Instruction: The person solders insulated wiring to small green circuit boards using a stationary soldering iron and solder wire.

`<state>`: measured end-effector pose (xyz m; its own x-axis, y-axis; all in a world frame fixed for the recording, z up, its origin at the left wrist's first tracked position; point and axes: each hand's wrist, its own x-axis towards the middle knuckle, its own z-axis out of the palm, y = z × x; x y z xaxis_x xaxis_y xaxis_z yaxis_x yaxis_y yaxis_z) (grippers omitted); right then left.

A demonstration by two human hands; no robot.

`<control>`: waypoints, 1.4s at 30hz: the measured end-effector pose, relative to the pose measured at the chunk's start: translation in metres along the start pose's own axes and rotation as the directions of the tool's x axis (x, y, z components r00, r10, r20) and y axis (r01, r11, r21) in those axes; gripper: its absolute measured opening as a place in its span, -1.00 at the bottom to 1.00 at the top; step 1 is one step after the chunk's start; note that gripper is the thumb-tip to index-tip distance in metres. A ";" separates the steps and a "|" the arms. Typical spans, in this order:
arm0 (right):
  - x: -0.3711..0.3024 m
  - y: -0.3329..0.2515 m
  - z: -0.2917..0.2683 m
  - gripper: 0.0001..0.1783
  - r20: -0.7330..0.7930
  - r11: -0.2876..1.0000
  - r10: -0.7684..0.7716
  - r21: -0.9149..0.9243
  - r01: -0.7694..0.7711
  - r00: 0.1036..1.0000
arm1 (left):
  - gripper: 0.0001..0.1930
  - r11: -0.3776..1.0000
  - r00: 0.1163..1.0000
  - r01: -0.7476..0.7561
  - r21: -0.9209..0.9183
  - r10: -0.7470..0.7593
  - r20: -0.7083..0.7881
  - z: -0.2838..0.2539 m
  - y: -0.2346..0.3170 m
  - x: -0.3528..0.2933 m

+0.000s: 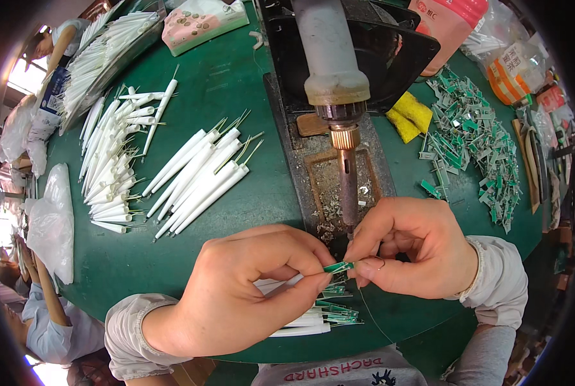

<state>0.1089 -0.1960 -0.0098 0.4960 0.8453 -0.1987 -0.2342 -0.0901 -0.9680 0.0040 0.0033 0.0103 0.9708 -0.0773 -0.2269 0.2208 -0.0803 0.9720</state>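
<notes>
My left hand is closed, its thumb and forefinger pinching a small green circuit board. Fingers of my right hand are pinched at the board's other end, on a thin wire that trails down below them. Just above the fingertips, the tip of an upright soldering iron points downward; whether it touches the board I cannot tell. Beneath my left hand lie white tapered tubes with green boards at their ends, partly hidden by the hand.
White tubes with wire ends lie left of the iron, beside a larger pile. Loose green boards are heaped at the right. A yellow sponge sits near the iron's dark base. Other people are at the far left.
</notes>
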 end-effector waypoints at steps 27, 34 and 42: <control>-0.002 -0.018 -0.004 -0.84 -0.002 0.782 -0.289 -0.578 0.235 0.957 | -0.89 0.929 0.933 -0.312 0.202 0.339 -0.121 0.000 -0.007 0.013; -0.003 -0.018 -0.004 -0.84 0.017 0.778 -0.303 -0.573 0.257 0.953 | -0.89 0.892 0.909 -0.370 0.260 0.405 -0.095 -0.002 -0.005 0.013; -0.001 -0.017 -0.005 -0.84 0.015 0.801 -0.272 -0.550 0.235 0.962 | -0.92 0.980 0.981 -0.123 -0.154 0.097 -0.167 0.001 -0.002 0.012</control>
<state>0.1162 -0.1982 0.0066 0.5284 0.8457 0.0744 0.3890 -0.1633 -0.9067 0.0153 0.0020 0.0056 0.9895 0.0826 -0.1182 0.1112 0.0843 0.9902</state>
